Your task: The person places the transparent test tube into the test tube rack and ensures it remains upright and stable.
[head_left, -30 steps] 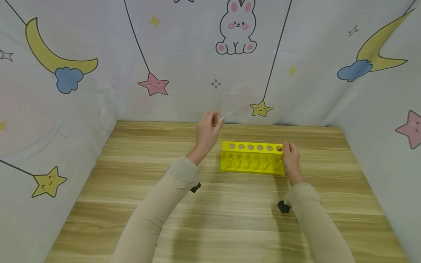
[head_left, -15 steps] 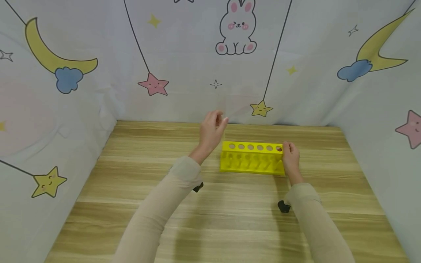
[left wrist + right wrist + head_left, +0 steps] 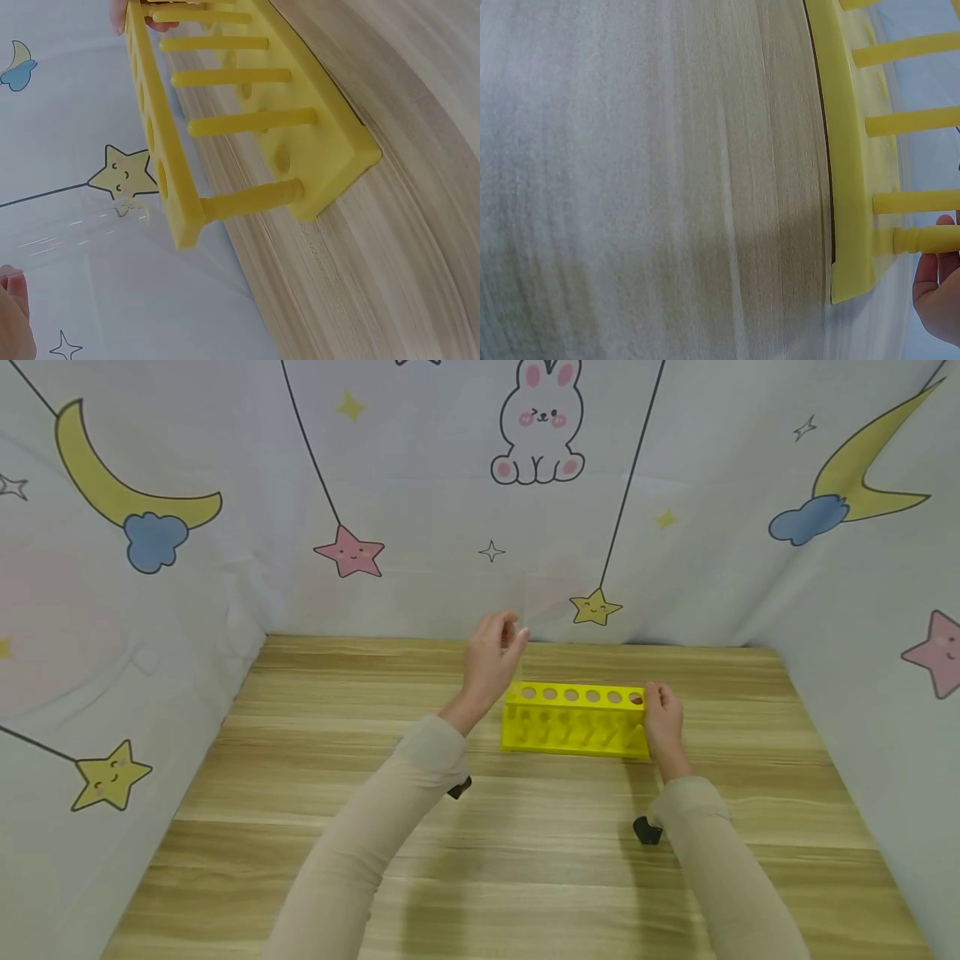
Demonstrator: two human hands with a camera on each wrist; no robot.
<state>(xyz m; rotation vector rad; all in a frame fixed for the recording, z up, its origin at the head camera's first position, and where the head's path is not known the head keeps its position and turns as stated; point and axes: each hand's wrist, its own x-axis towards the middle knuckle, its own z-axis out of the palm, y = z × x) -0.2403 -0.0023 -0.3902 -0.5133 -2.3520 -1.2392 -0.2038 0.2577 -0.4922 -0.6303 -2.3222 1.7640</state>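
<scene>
A yellow test tube rack [image 3: 573, 743] stands upright on the wood-patterned table, with a row of round holes along its top bar and pegs below. My right hand [image 3: 663, 718] grips its right end; in the right wrist view the fingers curl round the end post [image 3: 930, 239]. Above the rack's left end, my left hand [image 3: 491, 660] pinches a clear test tube [image 3: 71, 234]. In the left wrist view, the tube's rounded end lies just outside the top bar, apart from the holes. Against the pale backdrop in the head view the tube is barely visible.
White cloth walls [image 3: 420, 477] printed with stars, moons and a rabbit enclose the back and sides of the table [image 3: 555, 860]. Black wrist-worn devices [image 3: 648, 831] show under both sleeves. The backdrop meets the table behind the rack.
My left hand has moved a little to the right with the test tube, closer over the rack's left end. The right hand and the rack have stayed in place.
</scene>
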